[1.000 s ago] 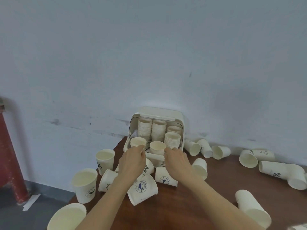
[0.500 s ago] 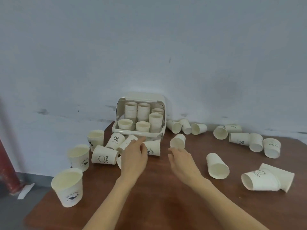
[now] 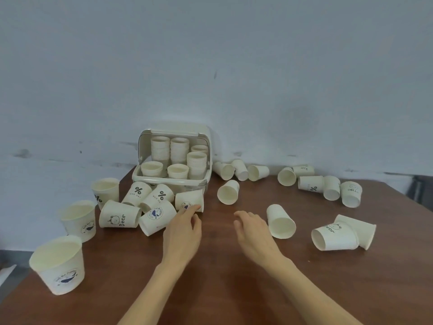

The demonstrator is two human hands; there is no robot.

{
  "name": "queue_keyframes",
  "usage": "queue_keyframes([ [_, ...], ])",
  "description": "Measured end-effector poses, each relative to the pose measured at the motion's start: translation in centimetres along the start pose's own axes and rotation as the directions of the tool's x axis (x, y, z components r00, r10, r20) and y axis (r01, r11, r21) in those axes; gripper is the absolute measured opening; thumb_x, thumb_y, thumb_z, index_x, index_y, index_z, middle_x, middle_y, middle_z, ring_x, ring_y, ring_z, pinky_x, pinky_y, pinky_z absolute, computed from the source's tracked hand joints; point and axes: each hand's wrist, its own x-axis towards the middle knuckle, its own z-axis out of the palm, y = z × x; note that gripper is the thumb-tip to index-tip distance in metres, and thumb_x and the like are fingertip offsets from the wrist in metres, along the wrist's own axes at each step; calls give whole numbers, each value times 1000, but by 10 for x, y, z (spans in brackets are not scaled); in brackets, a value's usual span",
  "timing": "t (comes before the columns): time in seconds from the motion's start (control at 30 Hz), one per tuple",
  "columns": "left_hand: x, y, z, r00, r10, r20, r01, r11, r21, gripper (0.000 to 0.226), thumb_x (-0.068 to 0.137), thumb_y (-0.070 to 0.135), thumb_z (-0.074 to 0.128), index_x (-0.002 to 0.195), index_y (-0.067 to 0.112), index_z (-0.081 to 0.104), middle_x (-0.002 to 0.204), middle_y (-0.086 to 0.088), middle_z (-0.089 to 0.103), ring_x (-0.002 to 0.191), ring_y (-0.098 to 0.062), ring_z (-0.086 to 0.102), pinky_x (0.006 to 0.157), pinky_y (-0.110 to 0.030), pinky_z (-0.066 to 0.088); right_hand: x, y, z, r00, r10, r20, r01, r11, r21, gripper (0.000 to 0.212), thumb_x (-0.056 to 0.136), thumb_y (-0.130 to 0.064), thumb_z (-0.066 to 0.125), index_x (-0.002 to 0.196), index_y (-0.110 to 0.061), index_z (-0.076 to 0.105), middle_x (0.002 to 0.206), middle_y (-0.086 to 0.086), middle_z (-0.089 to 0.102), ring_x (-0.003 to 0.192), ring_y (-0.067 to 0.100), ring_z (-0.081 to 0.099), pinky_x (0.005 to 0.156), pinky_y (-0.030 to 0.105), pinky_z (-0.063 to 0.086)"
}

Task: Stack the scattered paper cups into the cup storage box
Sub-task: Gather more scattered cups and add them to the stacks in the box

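Observation:
The cream cup storage box [image 3: 137,178] stands open at the table's back against the wall, with several stacks of paper cups inside. My left hand [image 3: 182,231] hovers in front of it, fingers relaxed, its fingertips touching an upside-down cup [image 3: 188,199] beside a tipped whale-print cup [image 3: 157,218]. My right hand [image 3: 254,233] is open and empty, just left of a cup lying on its side [image 3: 280,221]. Another tipped cup [image 3: 228,192] lies beyond both hands.
Upright cups stand at the left edge [image 3: 58,263], [image 3: 78,219], [image 3: 105,191]. A Bear cup [image 3: 118,218] and two percent-sign cups [image 3: 138,193] lie near the box. Several tipped cups lie along the wall and at the right [image 3: 332,235]. The brown table [image 3: 222,277] fills the foreground.
Both hands have drawn back from the box's front rim towards me and lowered over the table. The view has pulled back and shifted right, showing more cups.

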Motion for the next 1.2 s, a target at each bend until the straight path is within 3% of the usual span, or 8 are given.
queue_keyframes([
  [0.17, 0, -4, -11, 999, 22, 42, -27, 992, 124, 35, 96, 19, 43, 126, 25, 58, 95, 5, 58, 87, -18, 59, 76, -38, 49, -5, 6, 7, 1000, 7, -1, -6, 999, 37, 35, 102, -27, 34, 131, -19, 49, 115, 2, 59, 108, 23, 51, 95, 38, 39],
  [0.27, 16, -9, -26, 998, -7, 64, -14, 950, 313, 37, 96, 17, 39, 130, 24, 53, 103, 2, 57, 93, -23, 58, 73, -35, 44, -7, 5, 12, 1000, -10, -14, 11, 999, 48, 33, 101, -27, 35, 129, -19, 50, 112, 1, 60, 105, 22, 51, 93, 36, 40],
  [0.4, 42, -19, -39, 982, -41, 183, -84, 779, 621, 43, 93, 14, 42, 134, 25, 44, 118, -4, 55, 102, -25, 55, 74, -35, 42, -8, -1, 15, 999, -30, -16, 31, 997, 70, 32, 101, -27, 34, 128, -21, 50, 109, -2, 58, 104, 20, 51, 93, 34, 39],
  [0.6, 53, -29, -41, 926, -121, 357, -220, 595, 773, 34, 92, 18, 49, 126, 20, 49, 122, -8, 49, 109, -26, 51, 84, -38, 45, -11, -4, 14, 999, -38, -8, 38, 997, 71, 34, 102, -29, 32, 133, -23, 47, 114, -6, 57, 109, 16, 49, 96, 30, 36],
  [1.0, 47, -12, -49, 948, -32, 316, -221, 650, 728, 26, 93, 16, 45, 119, 15, 50, 119, -6, 53, 108, -24, 53, 77, -34, 41, -11, -3, 15, 999, -39, -1, 39, 998, 48, 35, 102, -29, 34, 133, -23, 47, 117, -6, 57, 110, 16, 49, 95, 30, 36],
  [1.2, 33, 4, -37, 973, 102, 205, -202, 807, 556, 18, 97, 21, 38, 112, 17, 47, 104, 1, 55, 94, -20, 56, 65, -31, 41, -18, -4, 18, 1000, -8, 8, 7, 998, 63, 31, 102, -29, 33, 128, -23, 49, 112, -6, 58, 105, 16, 50, 93, 31, 37],
])
